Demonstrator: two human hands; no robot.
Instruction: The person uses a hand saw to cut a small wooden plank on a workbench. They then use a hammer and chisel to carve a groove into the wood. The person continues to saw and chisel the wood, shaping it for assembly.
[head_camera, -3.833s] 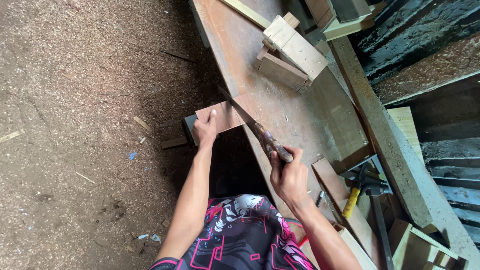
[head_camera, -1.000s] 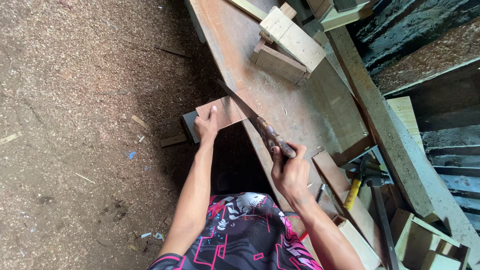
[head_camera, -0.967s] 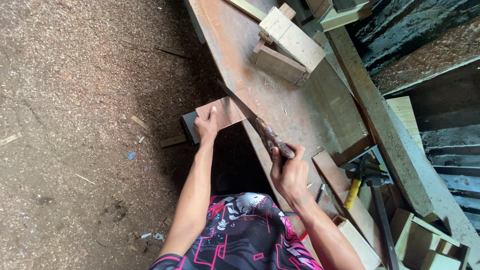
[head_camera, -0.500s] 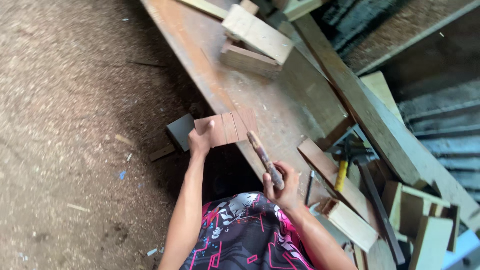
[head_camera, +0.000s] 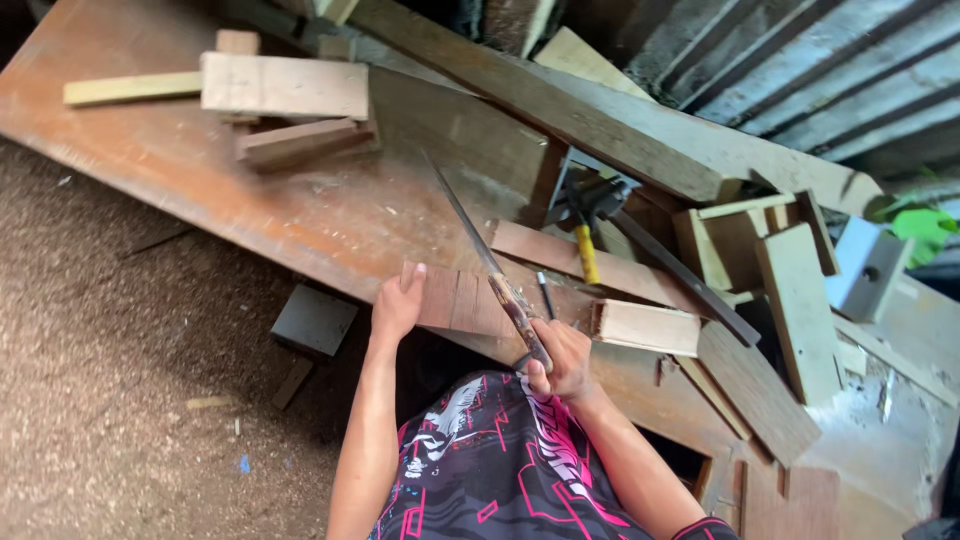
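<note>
Handsaw (head_camera: 480, 250) gripped by right hand (head_camera: 560, 358), blade across reddish board (head_camera: 462, 300) at desk (head_camera: 300, 215) edge, frame centre. Left hand (head_camera: 397, 305) pressed flat on board. Cut lines marked; board seemingly not yet severed.

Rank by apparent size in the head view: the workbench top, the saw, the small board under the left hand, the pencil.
1. Workbench top
2. Saw
3. Small board, clearly shorter than the saw, though partly covered
4. Pencil

Hammer (head_camera: 588, 232) and stacked wood blocks (head_camera: 285, 105) nearby.
</note>
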